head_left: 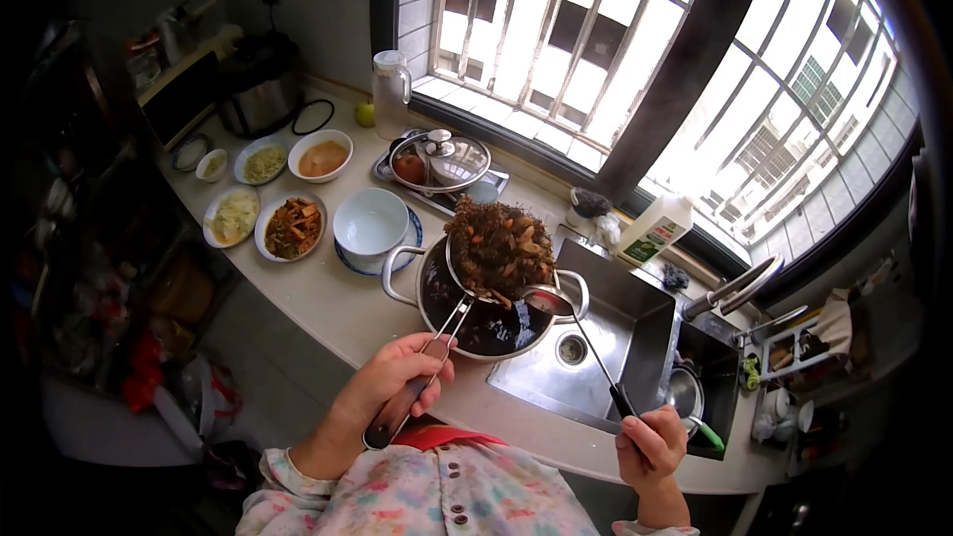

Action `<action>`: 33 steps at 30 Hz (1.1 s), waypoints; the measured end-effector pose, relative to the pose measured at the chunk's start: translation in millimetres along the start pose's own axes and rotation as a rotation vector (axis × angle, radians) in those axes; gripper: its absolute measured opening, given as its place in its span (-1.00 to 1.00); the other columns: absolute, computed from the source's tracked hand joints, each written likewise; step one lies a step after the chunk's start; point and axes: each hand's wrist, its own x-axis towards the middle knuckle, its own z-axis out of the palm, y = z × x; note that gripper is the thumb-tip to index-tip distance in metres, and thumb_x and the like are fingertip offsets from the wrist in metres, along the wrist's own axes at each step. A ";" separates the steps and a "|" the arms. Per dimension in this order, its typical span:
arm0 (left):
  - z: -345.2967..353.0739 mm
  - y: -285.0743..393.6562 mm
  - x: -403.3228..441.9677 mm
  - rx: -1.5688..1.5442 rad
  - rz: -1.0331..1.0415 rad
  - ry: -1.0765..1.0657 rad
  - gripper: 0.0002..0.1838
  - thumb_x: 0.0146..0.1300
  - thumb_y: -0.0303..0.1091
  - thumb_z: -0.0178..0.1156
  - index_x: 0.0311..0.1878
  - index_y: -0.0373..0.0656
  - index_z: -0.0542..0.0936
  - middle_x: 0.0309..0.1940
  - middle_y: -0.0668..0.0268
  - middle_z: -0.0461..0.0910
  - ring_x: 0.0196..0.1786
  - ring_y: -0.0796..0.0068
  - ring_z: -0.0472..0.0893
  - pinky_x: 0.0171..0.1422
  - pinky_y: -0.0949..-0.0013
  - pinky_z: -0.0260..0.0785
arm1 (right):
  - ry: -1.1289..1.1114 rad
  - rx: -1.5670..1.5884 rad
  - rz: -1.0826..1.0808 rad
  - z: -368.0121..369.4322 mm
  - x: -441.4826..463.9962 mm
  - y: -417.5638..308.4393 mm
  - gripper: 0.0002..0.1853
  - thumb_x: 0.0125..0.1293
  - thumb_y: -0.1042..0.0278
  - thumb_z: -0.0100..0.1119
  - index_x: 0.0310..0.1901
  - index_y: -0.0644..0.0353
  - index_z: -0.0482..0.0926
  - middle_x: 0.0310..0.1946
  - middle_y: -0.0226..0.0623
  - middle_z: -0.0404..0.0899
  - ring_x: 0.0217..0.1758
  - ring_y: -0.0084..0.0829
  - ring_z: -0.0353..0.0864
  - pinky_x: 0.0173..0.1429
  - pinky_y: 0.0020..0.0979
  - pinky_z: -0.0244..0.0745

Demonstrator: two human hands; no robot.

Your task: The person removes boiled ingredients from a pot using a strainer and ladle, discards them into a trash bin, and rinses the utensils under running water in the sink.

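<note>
My left hand (412, 377) is closed round the wooden handle of a strainer (462, 313). Its bowl is heaped with brown, cooked-looking pieces and stringy bits (501, 248), held over a pot (432, 283) of dark liquid. In my right hand (650, 447) is the black handle of a ladle (596, 352), whose metal bowl sits at the right edge of the heap, above the pot. The pot has two looped handles and stands on the counter at the sink's left edge. Part of the strainer bowl is hidden by the heap.
Left of the pot are a white bowl (370, 220) on a blue-rimmed plate and several filled dishes. A glass lid (462, 164) lies on a tray behind. The sink (536, 387), tap (735, 283) and a white jug (655, 228) are to the right.
</note>
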 end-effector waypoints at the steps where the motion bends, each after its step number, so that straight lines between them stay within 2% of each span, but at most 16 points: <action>1: 1.2 0.0 -1.8 0.004 0.003 0.005 -0.63 0.18 -0.46 -0.01 0.07 -0.32 0.32 -0.35 0.20 0.47 -0.62 0.58 0.46 -0.66 0.56 0.33 | 0.003 0.003 -0.007 0.2 -2.2 1.4 -0.68 -0.19 0.53 0.29 -0.28 0.09 0.57 -0.58 -0.35 0.35 -0.70 -0.44 0.26 -0.63 -0.48 0.16; 8: 9.1 -6.7 -11.3 0.002 0.040 0.048 -0.64 0.17 -0.48 -0.04 0.07 -0.32 0.33 -0.35 0.19 0.46 -0.64 0.60 0.44 -0.66 0.56 0.33 | 0.020 0.028 -0.010 5.6 -11.0 8.3 -0.66 -0.22 0.57 0.28 -0.27 0.12 0.58 -0.61 -0.37 0.35 -0.68 -0.44 0.28 -0.61 -0.47 0.16; 19: 28.8 -27.5 -13.7 -0.076 0.104 0.131 -0.61 0.16 -0.46 -0.01 0.08 -0.34 0.31 -0.34 0.18 0.45 -0.63 0.59 0.44 -0.66 0.57 0.32 | -0.080 0.086 -0.177 13.1 -25.5 39.2 -0.65 -0.24 0.54 0.33 -0.29 0.07 0.61 -0.61 -0.39 0.34 -0.67 -0.47 0.28 -0.62 -0.50 0.17; 23: 41.1 -31.2 -18.9 -0.103 0.131 0.178 -0.62 0.16 -0.50 -0.04 0.08 -0.34 0.32 -0.34 0.19 0.45 -0.64 0.60 0.44 -0.68 0.57 0.31 | -0.082 0.094 -0.167 15.4 -25.4 52.5 -0.66 -0.22 0.54 0.31 -0.29 0.08 0.61 -0.61 -0.39 0.34 -0.67 -0.46 0.28 -0.62 -0.50 0.18; 24: 44.9 -31.4 -19.7 -0.107 0.138 0.188 -0.62 0.16 -0.50 -0.03 0.08 -0.35 0.32 -0.34 0.19 0.45 -0.64 0.60 0.44 -0.68 0.57 0.31 | -0.078 0.134 -0.122 15.5 -23.4 53.6 -0.69 -0.19 0.63 0.25 -0.30 0.16 0.58 -0.60 -0.31 0.37 -0.63 -0.40 0.31 -0.59 -0.44 0.19; 27: 58.1 -32.4 -21.5 -0.134 0.159 0.218 -0.63 0.17 -0.48 -0.03 0.07 -0.35 0.31 -0.35 0.20 0.44 -0.64 0.61 0.43 -0.69 0.59 0.30 | -0.053 0.260 0.145 21.0 -10.6 68.0 -0.73 -0.08 0.73 0.16 -0.27 0.30 0.54 -0.55 -0.19 0.43 -0.57 -0.40 0.37 -0.56 -0.47 0.19; 28: 60.2 -32.0 -22.7 -0.139 0.166 0.226 -0.63 0.17 -0.48 -0.03 0.07 -0.35 0.31 -0.35 0.20 0.44 -0.64 0.62 0.43 -0.69 0.59 0.30 | -0.024 0.245 0.182 25.8 -7.7 76.2 -0.78 0.02 0.67 0.16 -0.24 0.29 0.53 -0.55 -0.28 0.45 -0.59 -0.52 0.37 -0.56 -0.55 0.19; 30: 64.0 -30.9 -22.9 -0.134 0.165 0.200 -0.63 0.17 -0.46 -0.02 0.07 -0.34 0.32 -0.34 0.21 0.45 -0.64 0.63 0.42 -0.69 0.60 0.29 | 0.039 0.349 0.407 45.4 -19.8 106.1 -0.85 0.16 0.56 0.13 -0.21 0.26 0.52 -0.58 -0.41 0.43 -0.62 -0.65 0.33 -0.56 -0.64 0.18; 32: 64.7 -32.7 -19.2 -0.146 0.185 0.174 -0.62 0.17 -0.45 -0.01 0.08 -0.32 0.32 -0.34 0.22 0.45 -0.64 0.63 0.43 -0.70 0.61 0.29 | 0.115 0.537 0.626 55.2 7.4 93.1 -0.88 0.25 0.45 0.10 -0.19 0.23 0.51 -0.62 -0.50 0.41 -0.66 -0.73 0.29 -0.59 -0.68 0.16; 33: 66.4 -31.8 -18.1 -0.155 0.174 0.154 -0.61 0.17 -0.44 0.00 0.09 -0.32 0.32 -0.34 0.22 0.46 -0.63 0.63 0.43 -0.70 0.60 0.29 | 0.078 0.581 0.687 57.7 15.0 98.7 -0.87 0.24 0.48 0.09 -0.19 0.26 0.50 -0.60 -0.44 0.45 -0.65 -0.71 0.35 -0.58 -0.68 0.24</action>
